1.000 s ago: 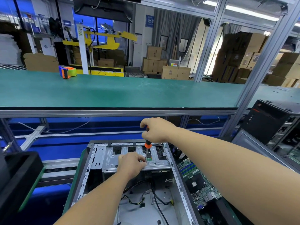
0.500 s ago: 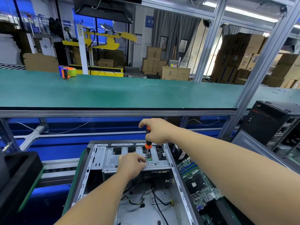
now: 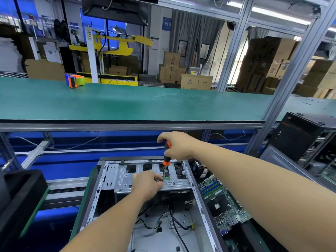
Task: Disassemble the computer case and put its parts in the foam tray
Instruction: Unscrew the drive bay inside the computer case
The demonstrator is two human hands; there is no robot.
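The open computer case (image 3: 101, 180) lies on its side in front of me, its silver drive cage (image 3: 123, 177) at the far end and loose black cables (image 3: 174, 220) inside. My right hand (image 3: 179, 145) grips the orange and black screwdriver (image 3: 166, 159), held upright with its tip on the cage beside a small green part (image 3: 167, 178). My left hand (image 3: 147, 184) rests on the cage and pinches at the screwdriver's tip. A black foam tray (image 3: 20, 193) shows at the left edge.
A motherboard (image 3: 220, 200) lies right of the case. A second black computer case (image 3: 300, 135) stands at the far right. A green shelf (image 3: 127, 104) above carries a tape dispenser (image 3: 75, 80). Aluminium frame posts (image 3: 283, 99) rise on the right.
My right hand has shifted its grip slightly on the screwdriver handle. My left hand stays on the cage at the tip.
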